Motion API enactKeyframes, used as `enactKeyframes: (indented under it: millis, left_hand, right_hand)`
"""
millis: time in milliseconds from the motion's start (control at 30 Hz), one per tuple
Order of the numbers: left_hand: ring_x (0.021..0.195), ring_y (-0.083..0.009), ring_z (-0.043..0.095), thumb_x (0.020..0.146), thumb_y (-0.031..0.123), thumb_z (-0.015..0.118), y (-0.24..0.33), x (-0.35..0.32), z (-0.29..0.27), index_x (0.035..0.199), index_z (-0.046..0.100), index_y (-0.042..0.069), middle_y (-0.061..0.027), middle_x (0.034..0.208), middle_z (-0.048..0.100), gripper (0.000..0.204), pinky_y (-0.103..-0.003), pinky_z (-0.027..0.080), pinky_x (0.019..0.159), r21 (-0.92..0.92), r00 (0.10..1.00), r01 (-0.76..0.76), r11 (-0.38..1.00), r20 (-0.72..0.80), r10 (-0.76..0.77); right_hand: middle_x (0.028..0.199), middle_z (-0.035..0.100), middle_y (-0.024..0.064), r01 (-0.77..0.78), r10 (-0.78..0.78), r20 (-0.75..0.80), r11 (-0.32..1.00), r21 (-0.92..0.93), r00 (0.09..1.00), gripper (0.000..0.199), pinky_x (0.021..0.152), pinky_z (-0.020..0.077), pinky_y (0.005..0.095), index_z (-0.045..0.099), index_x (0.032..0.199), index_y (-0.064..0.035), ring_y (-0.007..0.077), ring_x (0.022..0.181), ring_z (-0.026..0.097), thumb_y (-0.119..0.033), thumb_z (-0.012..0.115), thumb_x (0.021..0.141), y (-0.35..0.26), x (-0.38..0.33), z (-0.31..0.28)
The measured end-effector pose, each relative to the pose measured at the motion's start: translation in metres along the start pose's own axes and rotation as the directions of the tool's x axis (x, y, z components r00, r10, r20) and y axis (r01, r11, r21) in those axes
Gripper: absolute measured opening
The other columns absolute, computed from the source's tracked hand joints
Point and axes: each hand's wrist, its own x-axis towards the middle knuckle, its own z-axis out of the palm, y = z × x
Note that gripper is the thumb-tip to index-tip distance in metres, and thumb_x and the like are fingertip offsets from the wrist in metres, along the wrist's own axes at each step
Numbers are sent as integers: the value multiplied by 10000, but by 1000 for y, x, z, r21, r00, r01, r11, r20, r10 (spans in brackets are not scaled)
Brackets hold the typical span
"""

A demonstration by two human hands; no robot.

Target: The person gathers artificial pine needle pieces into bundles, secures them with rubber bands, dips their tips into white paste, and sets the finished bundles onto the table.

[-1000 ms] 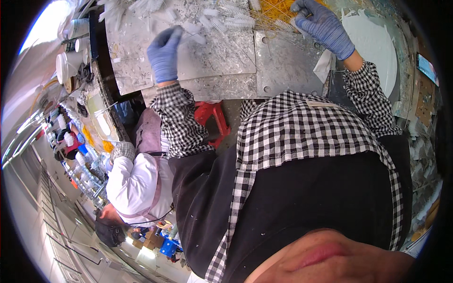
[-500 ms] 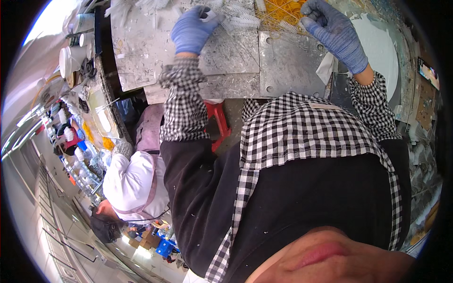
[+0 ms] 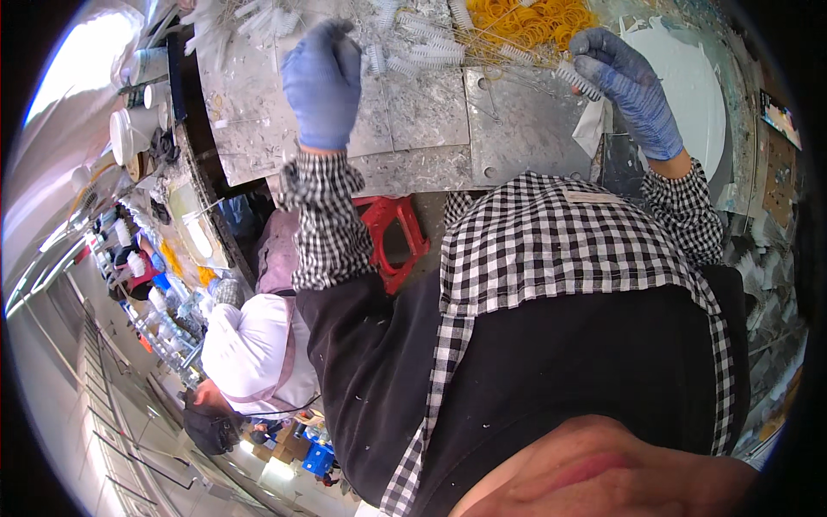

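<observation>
Nearest the camera lay your black apron over the black-and-white checked shirt (image 3: pixel 551 258), its cuffs reaching to both wrists. Just beyond the left cuff, your left hand in its blue glove (image 3: pixel 323 82) was raised over the scratched grey metal worktable (image 3: pixel 413 112), back toward the camera, with the fingers curled loosely downward. I could not tell whether they closed on anything, because the palm side was hidden. Your right hand in its blue glove (image 3: pixel 624 86) was up over the right part of the table, thumb and fingers pinched on a small white bristle brush with a twisted wire stem (image 3: pixel 575 79), which stuck out to the left of the fingertips, above the table surface and just below the heap of rubber bands. A crumpled white cloth (image 3: pixel 591 129) hung beneath that hand at the table edge.

Farther off, more white bristle brushes (image 3: pixel 413 52) lay scattered across the table between your hands, and a heap of yellow rubber bands (image 3: pixel 530 21) sat at the far edge. A round white tray (image 3: pixel 689 86) rested to the right, behind the right hand. Below the table stood a red plastic stool (image 3: pixel 392 237), and a person in a white coat (image 3: pixel 254 345) was bent over nearby on your left.
</observation>
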Motion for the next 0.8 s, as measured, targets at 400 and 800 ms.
enactKeyframes:
  millis: [400, 800]
  left_hand:
    - [738, -114, 583, 1039, 233, 502, 111, -54, 13, 1211, 540, -7, -46, 861, 623, 298, -243, 502, 653, -865, 807, 493, 93, 414, -422]
    - [821, -181, 613, 835, 93, 598, 17, -64, -5, 1432, 458, 355, -11, 918, 581, 667, -348, 513, 712, 295, 702, -448, 844, 701, 127]
  right_hand:
    - [1034, 638, 15, 162, -109, 312, 976, -148, 944, 267, 871, 544, 280, 620, 1145, -105, 127, 1012, 627, -259, 668, 933, 28, 1, 79]
    - [888, 651, 153, 470, -556, 398, -15, -882, 730, 199, 701, 514, 435, 662, 868, -73, 308, 798, 642, -253, 576, 861, 49, 111, 49]
